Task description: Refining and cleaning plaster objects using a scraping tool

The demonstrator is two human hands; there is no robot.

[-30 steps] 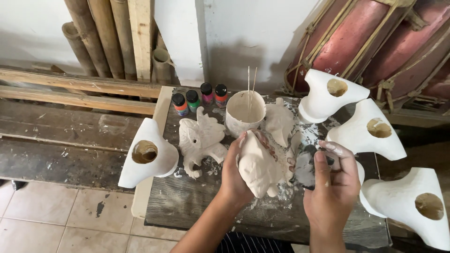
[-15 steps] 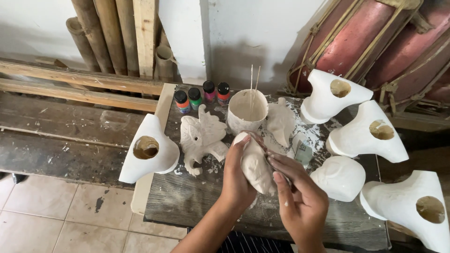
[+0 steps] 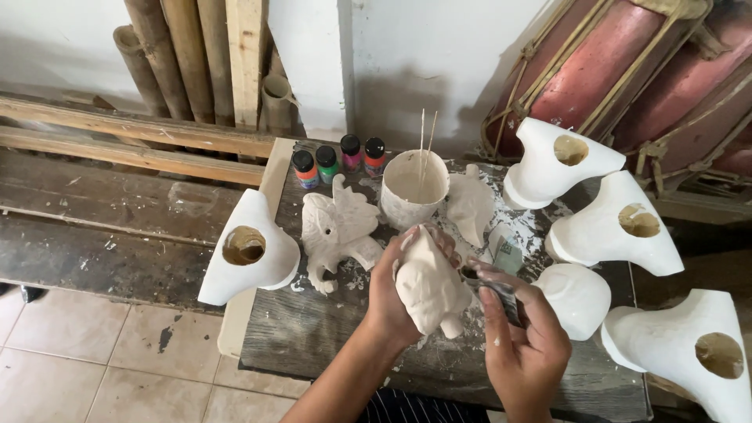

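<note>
Unpainted plaster figurine [image 3: 429,288], pale and lumpy, sits clasped in the left hand [image 3: 392,301], whose fingers wrap round its back and hold it tilted just above the table [image 3: 313,337]. The right hand [image 3: 521,345] is closed narrowly on a small dark tool [image 3: 489,286], its tip touching the figurine's right flank; whether this is a brush or a scraper I cannot tell. Judging by the contact, the step in hand is working the figurine's surface, and the next stroke calls for a steady left-hand hold while the tool tip travels lightly, since the plaster looks brittle. Just behind the figurine stands a white cup [image 3: 413,188] with two thin sticks [image 3: 426,137] rising from it. Left of the figurine lies a second white cast, an elephant-like figure [image 3: 338,231], and beyond that a white hollow mould with a round opening [image 3: 251,254] overhangs the table's left edge. Behind the elephant-like figure, four small paint bottles [image 3: 338,159] with dark caps stand in a row. Behind and right of the figurine rests a leaf-shaped white piece [image 3: 471,205], and just right of the figurine a rounded white cast [image 3: 578,298]. Further right, three more white hollow moulds [image 3: 619,227] cluster, and red drums bound with rope [image 3: 627,63] lean against the wall beyond them.
</note>
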